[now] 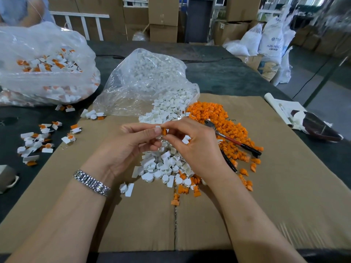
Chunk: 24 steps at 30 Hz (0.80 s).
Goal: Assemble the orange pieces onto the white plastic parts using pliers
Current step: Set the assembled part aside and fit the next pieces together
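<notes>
Sacks (270, 37) far right read "ABS RESIN". Left hand (133, 145) pinches a white part (158, 127) and right hand (191, 147) pinches a ribbed orange piece (164, 131) against it, above the cardboard (266, 205). Pliers (232, 141) lie right on the orange pile (218, 114).

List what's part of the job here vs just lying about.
Job: left hand, right hand, orange piece, white part, pliers, white pile, orange pile.
Lying about: paper roll, cardboard boxes, white sacks.
</notes>
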{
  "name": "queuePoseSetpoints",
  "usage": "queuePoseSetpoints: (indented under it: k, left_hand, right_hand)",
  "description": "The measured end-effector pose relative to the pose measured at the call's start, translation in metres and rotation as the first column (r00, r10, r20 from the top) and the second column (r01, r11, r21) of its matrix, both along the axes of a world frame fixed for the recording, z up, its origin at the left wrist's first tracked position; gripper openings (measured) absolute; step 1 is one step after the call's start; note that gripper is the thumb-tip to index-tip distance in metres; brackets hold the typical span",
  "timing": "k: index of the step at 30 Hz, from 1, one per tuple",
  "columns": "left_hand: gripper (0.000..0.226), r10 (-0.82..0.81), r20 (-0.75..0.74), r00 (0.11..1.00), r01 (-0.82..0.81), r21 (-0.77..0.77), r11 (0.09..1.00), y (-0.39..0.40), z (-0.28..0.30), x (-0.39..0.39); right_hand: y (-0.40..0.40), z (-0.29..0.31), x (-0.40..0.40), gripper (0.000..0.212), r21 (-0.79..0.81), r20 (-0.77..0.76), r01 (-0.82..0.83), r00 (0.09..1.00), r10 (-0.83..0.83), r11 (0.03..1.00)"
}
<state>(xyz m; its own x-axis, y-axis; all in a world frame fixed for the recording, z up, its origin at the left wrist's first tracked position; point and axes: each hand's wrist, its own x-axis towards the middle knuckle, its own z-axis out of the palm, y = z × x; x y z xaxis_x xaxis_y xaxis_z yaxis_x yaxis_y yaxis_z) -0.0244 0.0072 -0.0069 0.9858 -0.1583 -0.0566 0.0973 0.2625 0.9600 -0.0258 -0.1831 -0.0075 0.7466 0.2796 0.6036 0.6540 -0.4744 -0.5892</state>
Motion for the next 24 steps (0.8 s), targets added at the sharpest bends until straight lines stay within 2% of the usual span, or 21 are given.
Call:
queuePoseSetpoints:
  k: [7,9,10,11,13,14,16,18,21,24]
  left_hand:
    - [0.015,0.036,0.005,0.999,-0.037,0.010,0.999,-0.006,-0.003,0.001]
    - [0.015,0.059,0.001,0.998,-0.059,-0.008,0.998,-0.006,-0.003,0.001]
    - [0.015,0.066,0.003,0.998,-0.066,-0.018,0.998,-0.006,-0.003,0.001]
    - [0.014,0.071,0.009,0.997,-0.071,-0.027,0.997,-0.006,-0.003,0.002]
    - [0.016,0.074,0.029,0.997,-0.073,-0.047,0.996,-0.006,-0.002,0.002]
    - [0.017,0.074,0.040,0.996,-0.072,-0.056,0.996,-0.006,-0.002,0.002]
    - [0.020,0.074,0.062,0.995,-0.070,-0.063,0.996,-0.006,-0.001,0.002]
    - [0.021,0.071,0.077,0.994,-0.066,-0.059,0.996,-0.006,0.001,0.001]
    - [0.019,0.079,0.076,0.994,-0.074,-0.063,0.995,-0.004,0.002,0.001]
    - [0.016,0.094,0.063,0.994,-0.088,-0.096,0.991,-0.004,0.003,0.001]
  right_hand:
    - [-0.001,0.001,-0.001,0.025,-0.063,-0.035,0.019,0.999,-0.021,0.998]
    - [-0.007,0.007,0.001,0.029,-0.064,-0.087,0.110,0.989,-0.116,0.992]
    - [-0.013,0.010,0.003,0.031,-0.099,-0.111,0.209,0.969,-0.220,0.973]
    - [-0.022,0.013,0.007,0.034,-0.186,-0.121,0.332,0.926,-0.357,0.925]
    - [-0.042,0.017,0.012,0.042,-0.452,-0.138,0.507,0.773,-0.619,0.734]
    - [-0.049,0.018,0.013,0.046,-0.573,-0.168,0.510,0.694,-0.700,0.642]
    - [-0.057,0.017,0.014,0.048,-0.712,-0.241,0.418,0.610,-0.755,0.565]
    - [-0.056,0.014,0.013,0.043,-0.750,-0.256,0.366,0.607,-0.752,0.551]
    - [-0.051,0.016,0.013,0.037,-0.751,-0.237,0.375,0.615,-0.752,0.544]
    - [-0.052,0.022,0.012,0.034,-0.665,-0.287,0.417,0.624,-0.727,0.620]
